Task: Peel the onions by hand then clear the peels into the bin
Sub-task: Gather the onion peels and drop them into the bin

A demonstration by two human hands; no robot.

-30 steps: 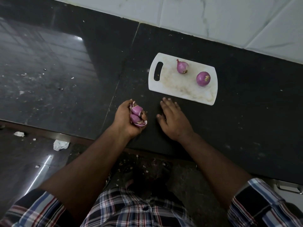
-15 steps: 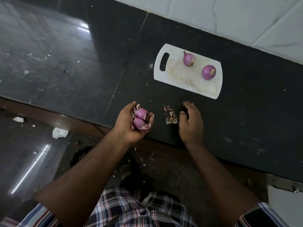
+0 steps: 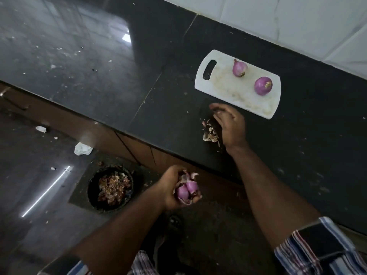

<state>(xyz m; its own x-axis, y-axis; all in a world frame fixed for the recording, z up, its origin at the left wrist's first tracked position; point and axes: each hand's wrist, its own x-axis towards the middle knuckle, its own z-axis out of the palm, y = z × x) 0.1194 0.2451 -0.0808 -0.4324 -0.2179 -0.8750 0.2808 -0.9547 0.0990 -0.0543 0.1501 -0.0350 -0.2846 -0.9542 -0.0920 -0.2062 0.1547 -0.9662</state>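
Purple peel scraps (image 3: 187,190), light and brittle, fill the clenched left hand (image 3: 174,188); the right hand (image 3: 228,124), fingers extended, rakes papery peels (image 3: 209,133) best gathered by scooping.

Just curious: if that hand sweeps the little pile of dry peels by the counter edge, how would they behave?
The dry peels look thin and curled, so probably very light and floppy. Loose flakes may scatter or crumble when the right hand pushes them.

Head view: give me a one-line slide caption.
Left hand holds purple peels near the floor bin; right hand sweeps scraps beside the board.
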